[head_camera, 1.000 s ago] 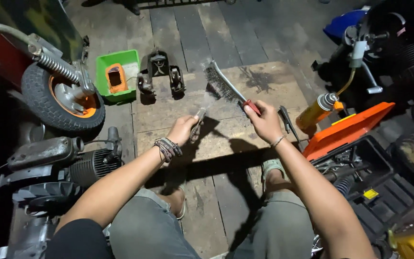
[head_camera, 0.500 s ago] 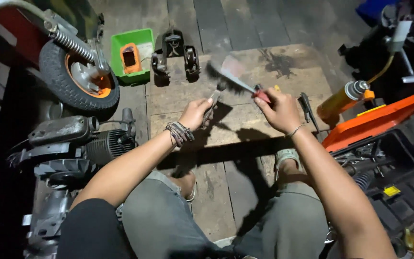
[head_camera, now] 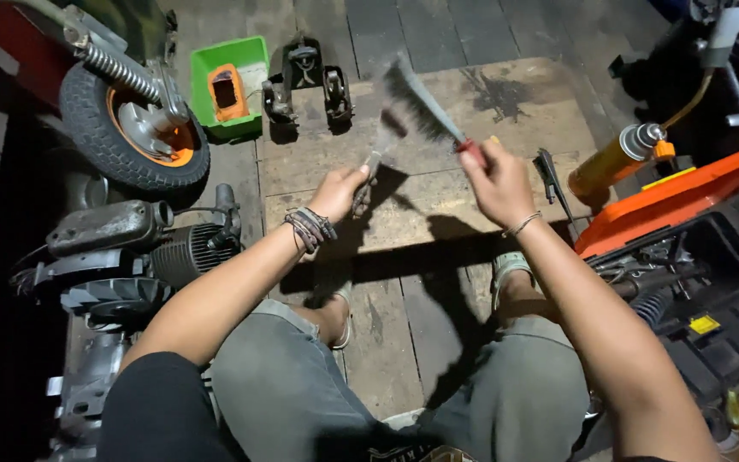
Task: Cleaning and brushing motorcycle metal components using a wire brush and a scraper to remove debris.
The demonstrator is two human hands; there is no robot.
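Observation:
My right hand (head_camera: 496, 182) grips the red handle of a wire brush (head_camera: 421, 103), whose bristles point up and to the left over the wooden board (head_camera: 489, 103). My left hand (head_camera: 339, 190) holds a small grey metal part (head_camera: 371, 169) by its lower end, just below the brush's bristles. The brush head is blurred. Both hands hover above the board, in front of my knees.
A green tray (head_camera: 227, 84) with an orange part stands at the back left, beside dark metal pieces (head_camera: 305, 75). A small wheel (head_camera: 134, 128) and an engine (head_camera: 138, 248) lie left. A yellow spray can (head_camera: 616, 158) and an orange-lidded toolbox (head_camera: 677, 201) sit right.
The brush has swung up and left over the metal part. Both hands shifted slightly with the stroke, and the view has drifted so the scene sits lower and more to the right.

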